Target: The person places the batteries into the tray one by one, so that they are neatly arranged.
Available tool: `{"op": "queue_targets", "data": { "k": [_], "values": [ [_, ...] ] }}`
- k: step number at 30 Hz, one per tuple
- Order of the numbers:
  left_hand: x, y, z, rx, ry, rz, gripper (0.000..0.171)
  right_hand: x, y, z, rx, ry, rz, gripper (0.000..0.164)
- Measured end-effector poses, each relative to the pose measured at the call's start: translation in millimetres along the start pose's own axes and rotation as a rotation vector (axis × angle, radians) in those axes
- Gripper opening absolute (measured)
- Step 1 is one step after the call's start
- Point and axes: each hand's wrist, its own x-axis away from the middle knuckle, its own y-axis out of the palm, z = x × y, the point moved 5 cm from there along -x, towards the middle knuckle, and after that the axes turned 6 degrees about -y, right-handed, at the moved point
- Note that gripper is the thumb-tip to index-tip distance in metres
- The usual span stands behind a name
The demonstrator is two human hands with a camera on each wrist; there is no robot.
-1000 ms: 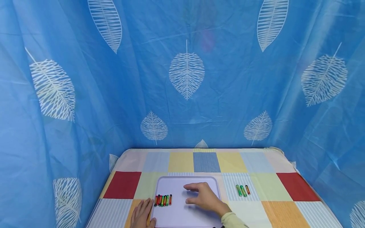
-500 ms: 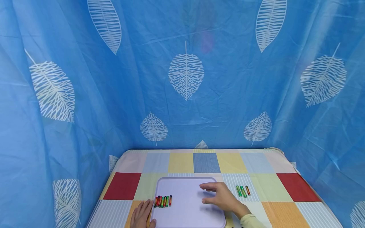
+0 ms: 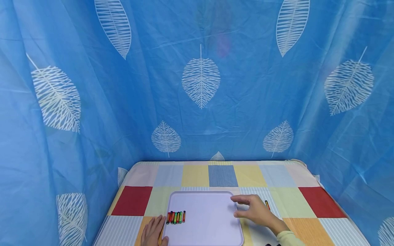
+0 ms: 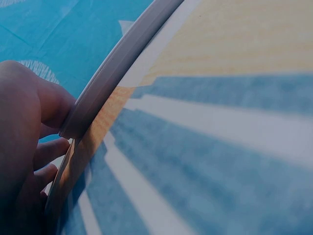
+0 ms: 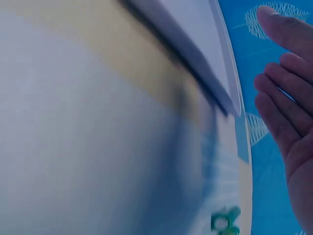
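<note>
A pale lilac tray (image 3: 204,205) lies on the patchwork cloth, with a row of several red and green batteries (image 3: 176,217) side by side near its left edge. My left hand (image 3: 153,232) rests beside the tray's left edge, its thumb touching the tray's rim (image 4: 100,81) in the left wrist view. Over the tray's right edge hovers my right hand (image 3: 255,210), fingers spread from the thumb and holding nothing. One red battery (image 3: 267,205) shows just beyond that hand. Green batteries (image 5: 226,221) appear low in the right wrist view; in the head view the hand hides them.
The patchwork tablecloth (image 3: 300,201) covers the table. Blue curtains (image 3: 200,136) with white leaf prints hang behind the table and on both sides.
My right hand has moved right from over the middle of the tray to its right edge, now covering the green batteries. The left hand and the battery row have stayed put.
</note>
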Motion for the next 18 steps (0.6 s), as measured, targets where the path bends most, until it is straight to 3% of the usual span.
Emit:
{"op": "queue_targets", "data": {
  "k": [10,18],
  "values": [
    [1.3,-0.7,1.7,-0.007,0.008,0.010,0.071,20.2,-31.4,15.9,0.083,0.068,-0.012,0.056],
    [-0.4,0.8,2.1,-0.017,-0.007,-0.002,0.072,35.2,-64.1,28.3,0.136,0.214,0.002,0.059]
  ]
}}
